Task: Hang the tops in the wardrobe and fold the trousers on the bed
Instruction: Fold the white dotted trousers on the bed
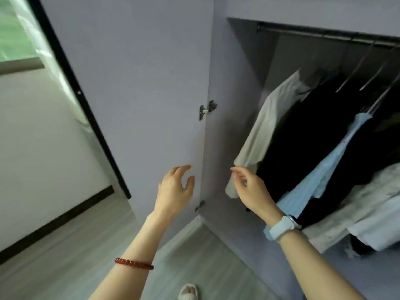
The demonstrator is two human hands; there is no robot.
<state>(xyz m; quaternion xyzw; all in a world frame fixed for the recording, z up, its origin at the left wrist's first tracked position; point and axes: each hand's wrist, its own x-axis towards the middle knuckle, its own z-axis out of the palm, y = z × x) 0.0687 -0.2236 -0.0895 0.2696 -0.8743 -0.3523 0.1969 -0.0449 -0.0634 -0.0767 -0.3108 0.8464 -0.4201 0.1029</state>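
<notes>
The wardrobe (pixel 233 87) stood open, its door (pixel 134 83) swung to the left. The left hand (pixel 176 189) hung with fingers loosely spread just short of the door, holding nothing. The right hand (pixel 249 187) reached toward the cream top (pixel 266 126) on the rail (pixel 324 35); its fingers looked close to the hem, though blur hid any pinch. Dark tops (pixel 313 137) and a pale blue top (pixel 329 169) hung crowded beside it. A tug at the hem might have slid the cream top off its hanger, and the packed rail could have snagged neighbours.
</notes>
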